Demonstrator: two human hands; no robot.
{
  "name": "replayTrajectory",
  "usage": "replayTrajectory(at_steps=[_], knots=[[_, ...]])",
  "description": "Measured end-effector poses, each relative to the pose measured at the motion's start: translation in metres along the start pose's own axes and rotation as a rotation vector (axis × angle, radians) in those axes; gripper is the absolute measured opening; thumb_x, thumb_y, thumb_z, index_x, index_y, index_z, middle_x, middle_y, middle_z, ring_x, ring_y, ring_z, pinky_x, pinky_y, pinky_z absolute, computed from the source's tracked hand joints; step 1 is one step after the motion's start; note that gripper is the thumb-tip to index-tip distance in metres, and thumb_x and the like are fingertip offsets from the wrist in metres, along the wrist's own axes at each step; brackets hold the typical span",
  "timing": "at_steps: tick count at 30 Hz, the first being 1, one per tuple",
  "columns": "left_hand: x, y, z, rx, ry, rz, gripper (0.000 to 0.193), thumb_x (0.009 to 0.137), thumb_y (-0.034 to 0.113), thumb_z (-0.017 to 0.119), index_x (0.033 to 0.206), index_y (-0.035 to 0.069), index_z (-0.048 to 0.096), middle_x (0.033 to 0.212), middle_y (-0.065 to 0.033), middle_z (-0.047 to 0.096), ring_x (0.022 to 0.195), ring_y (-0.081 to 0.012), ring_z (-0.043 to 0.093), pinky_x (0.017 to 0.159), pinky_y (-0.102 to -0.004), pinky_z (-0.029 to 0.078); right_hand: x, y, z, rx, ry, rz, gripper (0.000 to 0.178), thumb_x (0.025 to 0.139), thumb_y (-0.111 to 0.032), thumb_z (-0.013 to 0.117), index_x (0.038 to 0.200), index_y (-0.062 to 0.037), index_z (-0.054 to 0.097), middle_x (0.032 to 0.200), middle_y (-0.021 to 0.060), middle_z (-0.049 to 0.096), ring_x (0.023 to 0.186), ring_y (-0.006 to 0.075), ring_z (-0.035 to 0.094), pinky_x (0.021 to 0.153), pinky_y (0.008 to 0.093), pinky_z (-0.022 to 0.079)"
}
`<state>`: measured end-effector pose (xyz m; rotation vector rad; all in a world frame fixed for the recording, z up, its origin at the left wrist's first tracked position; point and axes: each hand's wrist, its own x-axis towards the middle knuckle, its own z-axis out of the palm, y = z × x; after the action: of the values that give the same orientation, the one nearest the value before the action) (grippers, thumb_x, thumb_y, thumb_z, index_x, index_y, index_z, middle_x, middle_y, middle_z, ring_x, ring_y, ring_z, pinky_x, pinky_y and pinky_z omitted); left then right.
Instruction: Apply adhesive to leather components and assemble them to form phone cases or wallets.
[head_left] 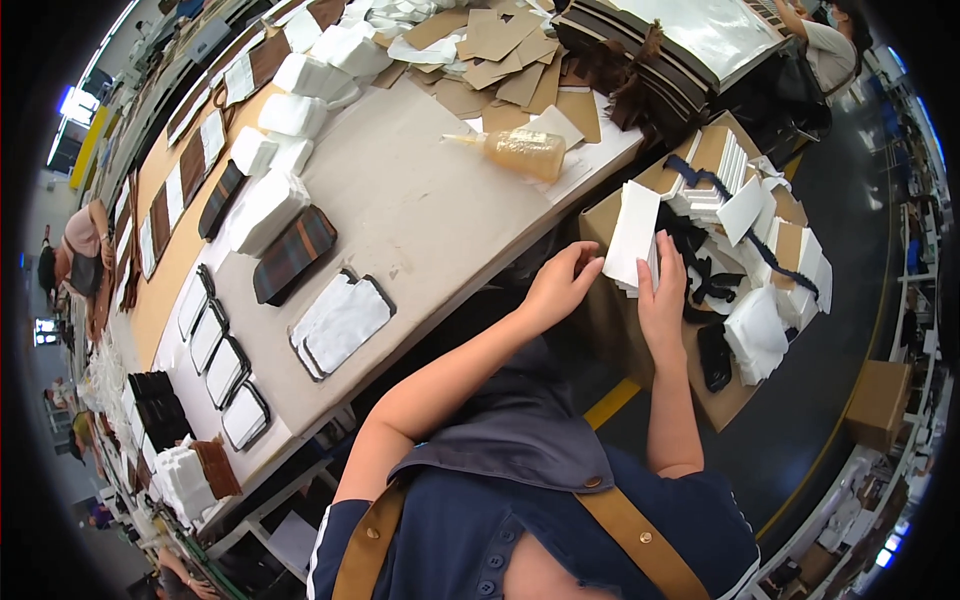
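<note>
A stack of white rectangular pieces (633, 228) stands upright between my hands, over the open cardboard box at my right. My right hand (661, 290) grips its right side, thumb on the near face and fingers along the edge. Curled fingers of my left hand (566, 286) meet the stack's lower left edge. Inside the cardboard box (732, 398) are more white stacks (735, 165), dark blue strips (785, 270), black fabric pieces (712, 355) and a crumpled white bundle (755, 335). The lower edge of the held stack is partly hidden by my fingers.
On the worktable (400, 190) lie a squeeze bottle of amber liquid (525, 152), white pieces with black edging (345, 320), plaid fabric pieces (295, 255), white stacks (270, 210) and brown card pieces (500, 50). Dark striped fabric (640, 70) sits at the far corner. Another person (830, 50) is at far right.
</note>
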<state>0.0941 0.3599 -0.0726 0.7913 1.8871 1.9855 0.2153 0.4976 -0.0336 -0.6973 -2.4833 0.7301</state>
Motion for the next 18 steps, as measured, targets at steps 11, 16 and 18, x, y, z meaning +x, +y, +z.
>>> replayTrajectory(at_steps=[11,16,18], knots=[[0.019,0.053,0.021,0.254,-0.254,-0.197,0.029,0.090,0.024,0.076,0.093,0.000,0.060,0.074,-0.0084,0.065,0.066,-0.0148,0.061,0.064,-0.0303,0.051,0.002,-0.001,-0.009,0.200,-0.009,0.029,0.058,0.103,-0.024,0.057,0.151,0.0042,0.038,0.148,0.0231,0.048,0.142,0.0348,0.042,0.121,0.0482,0.024],[0.007,0.083,0.029,0.439,-0.213,0.162,0.023,0.088,0.017,0.075,0.091,0.003,0.057,0.074,-0.0116,0.062,0.063,-0.0259,0.063,0.060,-0.0371,0.051,0.020,-0.016,-0.019,0.921,0.011,0.233,0.063,0.097,-0.013,0.067,0.149,0.0070,0.038,0.138,0.0189,0.056,0.124,0.0230,0.058,0.106,0.0357,0.046],[0.004,0.090,0.023,0.442,-0.207,0.197,0.022,0.086,0.015,0.076,0.090,0.004,0.057,0.074,-0.0103,0.061,0.067,-0.0272,0.063,0.061,-0.0383,0.051,0.028,-0.030,-0.026,0.940,-0.019,0.225,0.065,0.094,-0.008,0.070,0.149,0.0074,0.039,0.135,0.0156,0.058,0.121,0.0196,0.059,0.102,0.0322,0.048]])
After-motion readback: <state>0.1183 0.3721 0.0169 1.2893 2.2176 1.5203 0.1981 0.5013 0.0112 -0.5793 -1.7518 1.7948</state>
